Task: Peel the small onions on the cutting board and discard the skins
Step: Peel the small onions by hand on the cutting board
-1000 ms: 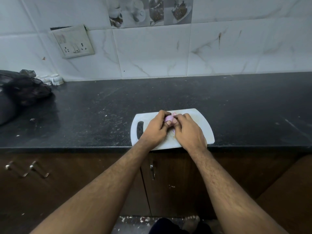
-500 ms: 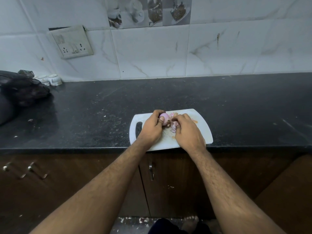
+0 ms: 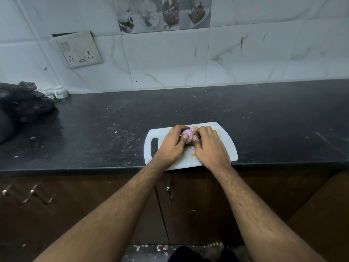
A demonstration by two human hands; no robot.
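Observation:
A white cutting board [image 3: 225, 146] lies at the front edge of the black counter. Over its middle my left hand [image 3: 172, 143] grips a small pink peeled onion [image 3: 187, 132] between thumb and fingers. My right hand [image 3: 209, 147] sits right beside it, its curled fingertips pinching a bit of brownish skin [image 3: 194, 138] at the onion's right side. A few loose skin scraps [image 3: 192, 147] lie on the board under the hands. Other onions, if any, are hidden by my hands.
A black plastic bag [image 3: 22, 104] lies at the counter's far left, with small white cups [image 3: 54, 91] behind it. A switch socket [image 3: 79, 50] hangs on the tiled wall. Brown cabinet doors [image 3: 170, 191] run below the counter.
My hands drew slightly apart half a second ago, showing the onion, and have now closed together again. The onion has turned in my left hand.

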